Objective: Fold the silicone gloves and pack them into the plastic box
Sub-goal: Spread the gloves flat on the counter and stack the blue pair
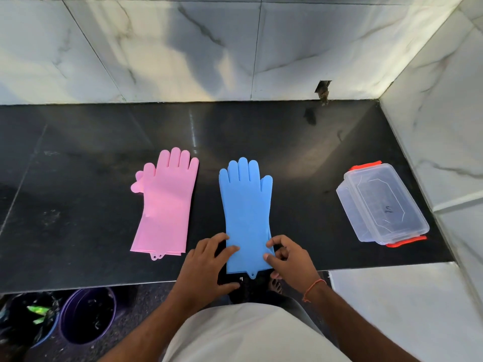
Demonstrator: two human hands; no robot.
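Blue gloves [247, 212] flat on tabletop [78, 178]. Left hand [206, 265] spread, fingertips on cuff's left edge. Right hand [290, 259] pinching cuff's right edge. Pink gloves [164, 205] left, plastic box [381, 205] right, lid on.

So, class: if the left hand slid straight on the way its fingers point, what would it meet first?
The left hand points up and right, already touching the blue gloves at the cuff; it would ride further onto them.

Head camera looks steeply down, close above the dark countertop [78, 205].
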